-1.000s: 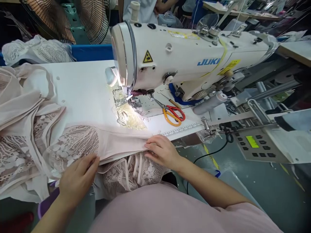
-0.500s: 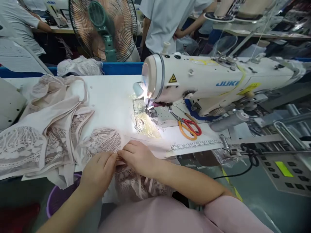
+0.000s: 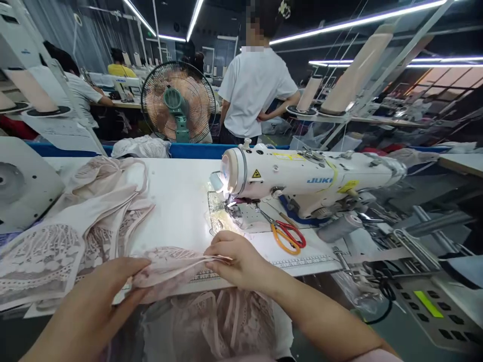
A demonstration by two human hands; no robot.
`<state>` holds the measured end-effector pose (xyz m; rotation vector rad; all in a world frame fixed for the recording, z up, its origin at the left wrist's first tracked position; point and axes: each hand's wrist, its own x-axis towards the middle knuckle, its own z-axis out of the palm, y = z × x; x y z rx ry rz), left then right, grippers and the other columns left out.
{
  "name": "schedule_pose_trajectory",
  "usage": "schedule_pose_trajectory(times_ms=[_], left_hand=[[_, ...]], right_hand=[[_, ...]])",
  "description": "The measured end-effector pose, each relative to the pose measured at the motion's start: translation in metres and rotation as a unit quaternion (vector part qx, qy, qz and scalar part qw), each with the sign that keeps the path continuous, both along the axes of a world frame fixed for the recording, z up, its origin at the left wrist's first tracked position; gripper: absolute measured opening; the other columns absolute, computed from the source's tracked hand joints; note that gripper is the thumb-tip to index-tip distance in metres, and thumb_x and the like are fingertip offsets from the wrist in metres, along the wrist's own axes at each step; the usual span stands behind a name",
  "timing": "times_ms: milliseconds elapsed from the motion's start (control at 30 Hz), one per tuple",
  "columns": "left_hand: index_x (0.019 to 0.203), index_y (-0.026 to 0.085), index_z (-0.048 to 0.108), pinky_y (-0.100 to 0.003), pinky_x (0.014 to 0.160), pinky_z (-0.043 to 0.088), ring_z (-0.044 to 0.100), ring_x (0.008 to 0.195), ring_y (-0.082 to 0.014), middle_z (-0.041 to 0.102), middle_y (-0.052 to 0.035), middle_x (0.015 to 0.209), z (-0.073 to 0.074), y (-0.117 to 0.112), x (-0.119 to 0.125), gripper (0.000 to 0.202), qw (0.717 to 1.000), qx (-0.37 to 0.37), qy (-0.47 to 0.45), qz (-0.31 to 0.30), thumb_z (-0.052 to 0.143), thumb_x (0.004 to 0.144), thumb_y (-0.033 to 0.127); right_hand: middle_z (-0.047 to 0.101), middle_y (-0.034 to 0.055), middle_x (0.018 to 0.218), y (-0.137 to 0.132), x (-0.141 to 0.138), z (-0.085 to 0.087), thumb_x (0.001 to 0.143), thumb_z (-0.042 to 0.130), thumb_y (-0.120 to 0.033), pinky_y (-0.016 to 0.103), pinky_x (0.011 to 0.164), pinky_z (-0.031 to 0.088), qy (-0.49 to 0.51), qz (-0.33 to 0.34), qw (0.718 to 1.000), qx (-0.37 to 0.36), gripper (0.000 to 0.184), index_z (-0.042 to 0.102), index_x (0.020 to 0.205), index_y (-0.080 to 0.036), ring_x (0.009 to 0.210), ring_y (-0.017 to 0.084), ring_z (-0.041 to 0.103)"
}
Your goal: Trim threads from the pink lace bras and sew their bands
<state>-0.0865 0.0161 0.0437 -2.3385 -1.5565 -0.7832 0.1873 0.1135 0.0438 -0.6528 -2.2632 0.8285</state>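
A pale pink lace garment piece (image 3: 177, 266) stretches between my two hands above the table's front edge. My left hand (image 3: 101, 289) grips its left end between thumb and fingers. At the other end, my right hand (image 3: 236, 259) pinches the folded edge, just in front of the sewing machine (image 3: 279, 173). More of the lace fabric (image 3: 226, 322) hangs below, over my lap. A pile of similar lace pieces (image 3: 94, 216) lies on the left of the table. The machine's lamp lights the needle area, where the needle itself is too small to make out.
Scissors with red and orange handles (image 3: 287, 236) lie right of the needle area, near a grey thread cone (image 3: 341, 227). A ruler strip (image 3: 305, 261) runs along the front edge. Behind the table stand a fan (image 3: 177, 103) and a person in a white shirt (image 3: 252, 90).
My hands have moved apart, drawing the lace piece out between them; they were close together before. My left hand went left, my right hand slightly right. The view has tilted up.
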Motion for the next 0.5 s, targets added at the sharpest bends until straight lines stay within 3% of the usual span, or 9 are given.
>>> schedule_pose_trajectory(times_ms=[133, 233, 333, 500], left_hand=[[0.093, 0.026, 0.059, -0.017, 0.062, 0.049, 0.067, 0.07, -0.0138, 0.07, 0.0015, 0.079, 0.025, 0.002, 0.009, 0.012, 0.997, 0.028, -0.065, -0.028, 0.055, 0.083, 0.033], [0.099, 0.028, 0.059, -0.017, 0.071, 0.049, 0.065, 0.082, -0.0126, 0.068, 0.0006, 0.09, 0.038, 0.0, 0.016, 0.023, 0.991, -0.013, -0.098, -0.086, 0.055, 0.081, 0.015], [0.099, 0.031, 0.059, -0.021, 0.08, 0.047, 0.059, 0.095, -0.0131, 0.062, -0.0013, 0.102, 0.044, 0.0, 0.018, 0.029, 0.964, -0.118, -0.187, -0.146, 0.045, 0.085, 0.009], [0.081, 0.023, 0.052, -0.035, 0.092, 0.041, 0.048, 0.109, -0.0216, 0.055, -0.0084, 0.108, 0.051, 0.016, 0.017, 0.014, 0.873, -0.34, -0.262, -0.232, 0.041, 0.089, 0.027]], right_hand=[[0.058, 0.0057, 0.074, 0.001, 0.005, 0.012, 0.079, 0.058, -0.017, 0.025, 0.062, 0.043, -0.008, 0.007, 1.0, -0.026, 0.011, 0.069, 0.081, -0.014, 0.07, 0.015, 0.055], [0.058, 0.0059, 0.074, 0.001, 0.007, 0.017, 0.079, 0.058, -0.016, 0.025, 0.062, 0.042, -0.017, 0.016, 0.999, -0.025, 0.011, 0.069, 0.081, -0.013, 0.071, 0.015, 0.054], [0.058, 0.0065, 0.075, 0.0, 0.009, 0.02, 0.08, 0.057, -0.015, 0.025, 0.063, 0.043, -0.024, 0.028, 0.999, -0.022, 0.012, 0.069, 0.082, -0.013, 0.072, 0.015, 0.055], [0.058, 0.0068, 0.076, -0.002, 0.014, 0.025, 0.081, 0.057, -0.016, 0.026, 0.064, 0.043, -0.036, 0.048, 0.998, -0.013, 0.013, 0.069, 0.084, -0.013, 0.074, 0.016, 0.054]])
